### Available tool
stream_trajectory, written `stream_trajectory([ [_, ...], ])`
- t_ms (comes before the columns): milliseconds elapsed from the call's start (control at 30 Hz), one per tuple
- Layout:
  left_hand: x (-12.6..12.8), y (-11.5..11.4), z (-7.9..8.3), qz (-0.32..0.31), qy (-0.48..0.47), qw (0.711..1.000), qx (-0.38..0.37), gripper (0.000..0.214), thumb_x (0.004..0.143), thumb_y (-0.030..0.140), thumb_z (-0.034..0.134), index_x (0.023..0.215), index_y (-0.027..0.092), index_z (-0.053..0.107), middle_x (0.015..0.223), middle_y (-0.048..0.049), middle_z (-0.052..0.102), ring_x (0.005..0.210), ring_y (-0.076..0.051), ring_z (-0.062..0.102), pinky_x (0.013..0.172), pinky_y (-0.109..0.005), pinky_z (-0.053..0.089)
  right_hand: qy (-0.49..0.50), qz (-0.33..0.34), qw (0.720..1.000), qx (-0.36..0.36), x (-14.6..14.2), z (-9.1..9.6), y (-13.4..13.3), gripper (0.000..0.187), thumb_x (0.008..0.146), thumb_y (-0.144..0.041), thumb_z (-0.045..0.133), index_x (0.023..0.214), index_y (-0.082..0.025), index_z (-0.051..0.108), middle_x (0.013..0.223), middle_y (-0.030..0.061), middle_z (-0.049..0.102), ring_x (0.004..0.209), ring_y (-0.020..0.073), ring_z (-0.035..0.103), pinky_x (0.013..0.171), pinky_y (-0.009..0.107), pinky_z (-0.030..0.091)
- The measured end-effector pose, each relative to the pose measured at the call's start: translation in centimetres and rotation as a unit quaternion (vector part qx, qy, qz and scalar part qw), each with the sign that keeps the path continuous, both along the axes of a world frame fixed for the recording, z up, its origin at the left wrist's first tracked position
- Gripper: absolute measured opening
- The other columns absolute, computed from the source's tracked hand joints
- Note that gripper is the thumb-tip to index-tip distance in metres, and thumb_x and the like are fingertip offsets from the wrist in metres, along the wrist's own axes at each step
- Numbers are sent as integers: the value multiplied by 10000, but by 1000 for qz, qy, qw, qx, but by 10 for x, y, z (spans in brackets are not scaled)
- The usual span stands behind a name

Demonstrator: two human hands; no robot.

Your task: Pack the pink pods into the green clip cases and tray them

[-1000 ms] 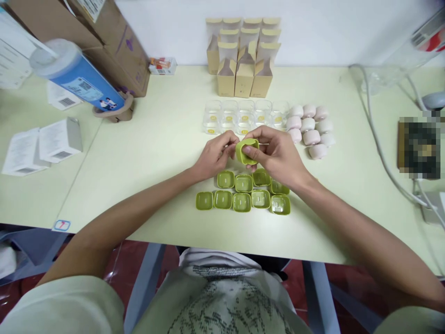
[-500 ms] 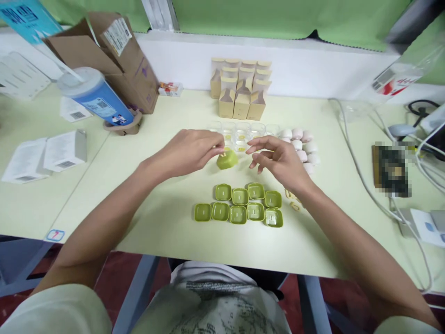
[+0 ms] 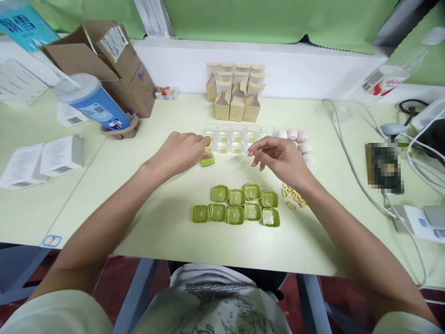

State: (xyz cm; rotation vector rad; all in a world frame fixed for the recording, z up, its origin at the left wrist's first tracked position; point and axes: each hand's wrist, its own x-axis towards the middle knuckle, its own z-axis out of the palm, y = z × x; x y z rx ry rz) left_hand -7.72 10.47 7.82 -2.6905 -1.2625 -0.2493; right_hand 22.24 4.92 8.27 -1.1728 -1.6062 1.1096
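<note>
My left hand is closed in a pinch over a small green lid-like cup, which is turned bottom up close to the tabletop. Whether the cup touches the table I cannot tell. To its right, my right hand hovers with fingers loosely bent and apart, nothing visible in them. Between the hands stand rows of clear cups with yellow marks inside. Nearer to me, several green cups lie in two rows, hollow side up, each with a slot. By my right wrist is a pile of cream-coloured loops.
White and pale pink rounded pieces sit behind my right hand. Open small cardboard boxes stand against the wall. At the left are a blue drink cup, a paper bag and white boxes. White cables run along the right.
My left hand has moved left and the green cup with it, to the front left corner of the clear cups. The right hand has stayed nearly still. The view has shifted slightly.
</note>
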Motion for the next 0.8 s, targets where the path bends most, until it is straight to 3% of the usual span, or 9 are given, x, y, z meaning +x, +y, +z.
stream_trajectory([
  [100,-2,-1,1,-26,-3,1000,-5,427,1043,622,627,916,223,712,790,-69,755,738,-273,718,735,-373,507,-105,-8,994,22,22,15,-1,78,932,-274,742,932,-206,779,894,64,781,684,188,716,619,365,544],
  [167,-1,-2,0,-47,1,999,-25,448,1036,619,631,832,225,697,758,-58,738,729,-264,710,724,-364,499,-250,6,968,37,42,22,-4,79,926,-261,743,872,-227,788,804,43,761,653,194,681,668,391,520],
  [267,1,-3,-1,-55,11,997,-46,377,1037,518,645,805,226,705,795,-65,752,756,-268,715,717,-363,488,-468,38,883,16,66,22,-9,62,826,-233,846,798,-254,796,751,42,730,654,215,643,658,383,460],
  [333,4,-6,1,-47,23,998,-47,279,1021,429,673,834,228,729,850,-74,774,810,-281,732,720,-363,484,-564,61,823,-23,69,18,-11,160,738,-195,915,841,-249,806,783,69,734,655,224,636,624,365,428],
  [433,11,-11,8,-30,62,996,-50,184,1012,328,686,883,213,751,916,-87,793,891,-301,754,709,-357,474,-653,105,746,-76,55,16,-13,179,755,-119,874,894,-198,792,829,112,725,727,251,676,641,363,440],
  [500,16,-16,15,-17,107,993,-53,169,1034,298,666,935,196,758,965,-98,804,931,-310,761,689,-349,460,-677,133,716,-104,42,18,-13,126,818,-67,779,894,-167,769,857,124,716,816,272,702,679,372,455],
  [567,19,-19,20,-7,150,987,-55,177,1061,299,646,992,183,760,1015,-109,811,965,-314,763,673,-346,447,-678,145,711,-117,35,20,-12,144,854,-31,699,902,-157,752,885,129,711,866,285,707,697,383,456],
  [800,23,-21,24,12,179,983,-50,220,1099,316,596,1045,180,760,1030,-106,815,983,-315,763,658,-355,445,-622,127,765,-109,44,18,-11,169,816,-24,690,823,-187,734,806,108,668,749,265,665,663,388,447],
])
